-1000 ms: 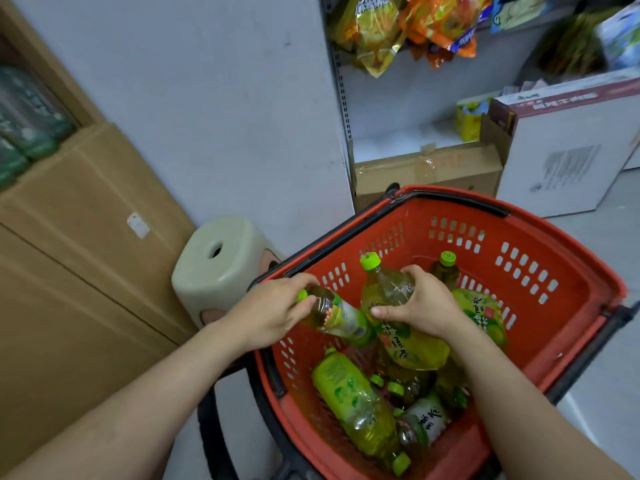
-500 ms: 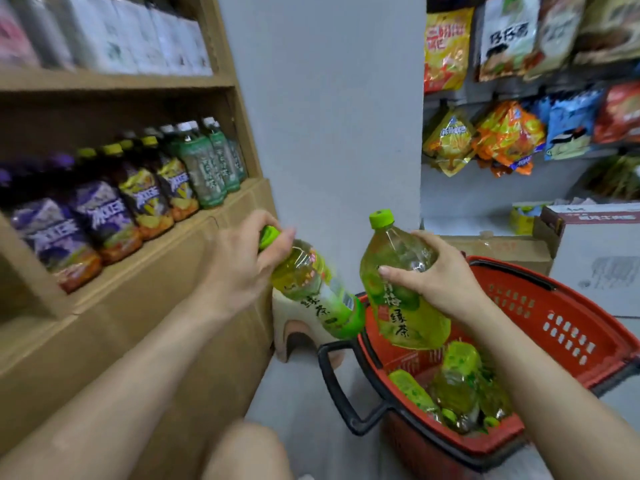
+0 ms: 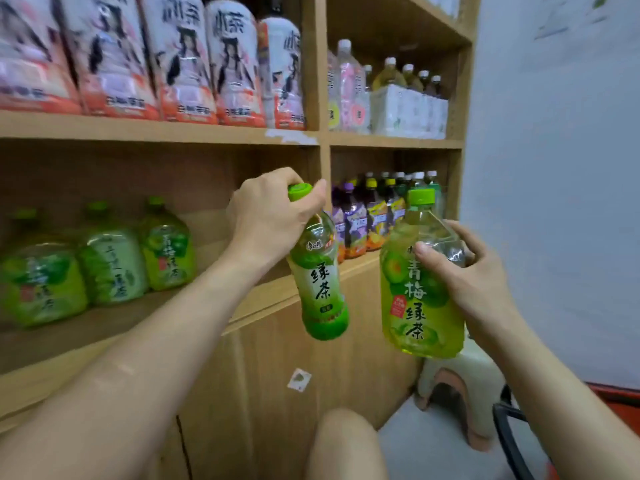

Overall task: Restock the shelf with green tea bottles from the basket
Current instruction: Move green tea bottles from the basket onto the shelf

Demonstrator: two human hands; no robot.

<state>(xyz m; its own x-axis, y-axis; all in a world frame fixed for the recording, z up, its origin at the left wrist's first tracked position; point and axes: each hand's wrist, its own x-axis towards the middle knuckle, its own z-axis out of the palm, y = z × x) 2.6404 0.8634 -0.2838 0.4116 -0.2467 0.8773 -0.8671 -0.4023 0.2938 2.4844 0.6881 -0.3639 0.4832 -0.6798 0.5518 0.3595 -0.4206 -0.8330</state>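
A: While both arms reach toward the wooden shelf (image 3: 221,131), what does each hand carry?

B: The left hand (image 3: 266,216) grips a slim green tea bottle (image 3: 320,282) at its neck, fingers (image 3: 313,202) wrapped tight around the green cap. The bottle hangs nearly upright, its bottom tilted slightly to the right, in the air in front of the shelf's lower edge.

A: And the other?

B: The right hand (image 3: 464,268) holds a larger green tea bottle (image 3: 417,292) by its clear shoulder, thumb pressed on the front, the other fingers curled round the far side. It stands upright, just right of the slim one; the two bottles are apart.

A: Where would green tea sit on the shelf?

B: On the lower-left compartment three big green-labelled bottles (image 3: 104,258) stand in a row, blurred. To their right, behind the left hand, the board looks bare. The right compartment holds purple and yellow labelled bottles (image 3: 367,220).

A: And the basket?

B: Only a strip of the red basket (image 3: 620,396) shows at the lower right edge, with a black handle (image 3: 509,441) beside it. A pale stool (image 3: 460,389) stands between it and the cabinet, below the larger bottle.

A: Above?

B: Tall white and pink bottles (image 3: 173,64) fill the upper shelf.
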